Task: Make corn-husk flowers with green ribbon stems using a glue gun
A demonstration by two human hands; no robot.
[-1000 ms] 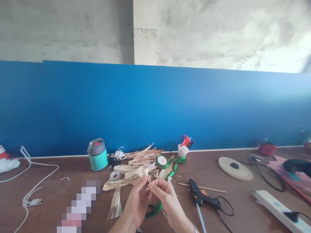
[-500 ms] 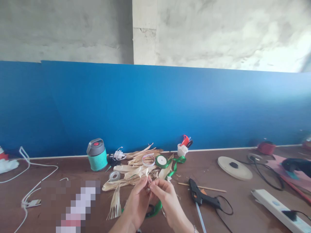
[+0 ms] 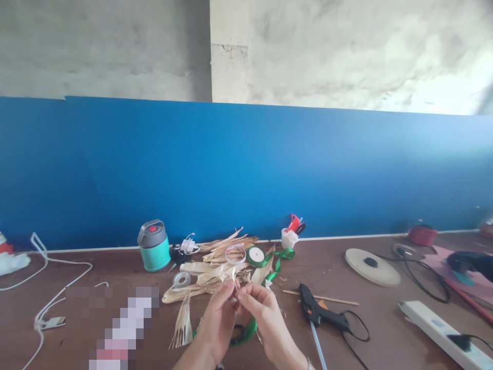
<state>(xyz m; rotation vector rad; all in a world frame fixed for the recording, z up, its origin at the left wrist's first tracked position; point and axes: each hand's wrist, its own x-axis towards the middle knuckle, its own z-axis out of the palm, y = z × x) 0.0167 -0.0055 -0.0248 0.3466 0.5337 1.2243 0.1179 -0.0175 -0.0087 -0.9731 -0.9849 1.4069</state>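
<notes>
My left hand point(image 3: 217, 321) and my right hand point(image 3: 264, 313) meet at the bottom centre, fingertips pinched together on a thin pale strip of dried husk point(image 3: 235, 284) that pokes up between them. Just beyond them lies a heap of dried corn husks point(image 3: 215, 264) on the brown table point(image 3: 385, 329). A green ribbon point(image 3: 274, 267) runs from its spool point(image 3: 256, 255) down under my hands. A frayed husk piece point(image 3: 183, 325) lies left of my left hand.
A teal jar with a grey lid point(image 3: 154, 246) stands by the blue wall. Tape rolls point(image 3: 182, 279) and a clear ring point(image 3: 235, 254) sit among the husks. A black glue gun point(image 3: 321, 313), a wooden stick point(image 3: 325, 298), a round white disc point(image 3: 372, 267), a power strip point(image 3: 442, 334) and white cables point(image 3: 50, 288) lie around.
Almost nothing moved. My fingers shifted slightly on the husk strip while both hands stayed in place.
</notes>
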